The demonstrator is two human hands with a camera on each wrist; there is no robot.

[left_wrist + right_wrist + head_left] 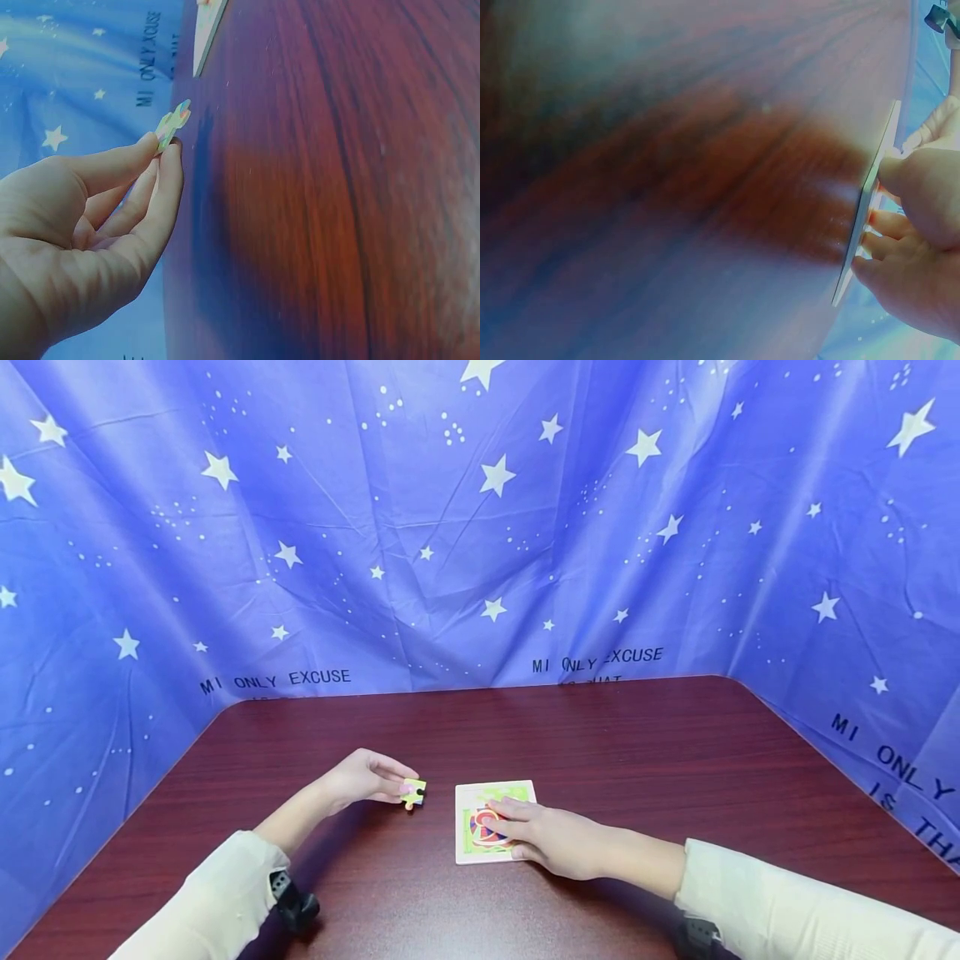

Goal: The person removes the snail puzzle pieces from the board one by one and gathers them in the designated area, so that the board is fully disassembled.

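Between the thumb and fingers of my left hand (pixel 360 779) I pinch a small jigsaw puzzle piece (pixel 412 792), yellow-green with a dark spot. In the left wrist view the piece (pixel 173 124) is seen nearly edge-on at the fingertips. A square puzzle board (pixel 461 827) with a pale border and a green, red and blue picture lies flat to the right of that hand. Across its right part rests my right hand (pixel 558 841), fingers extended, hiding some of the picture. The right wrist view shows the board (pixel 864 204) edge-on under those fingers.
The dark red wooden table (pixel 615 743) reaches back to a blue curtain (pixel 420 485) with white stars and printed lettering. Black wrist devices sit at both sleeves; the left one (pixel 292 897) hangs low over the table.
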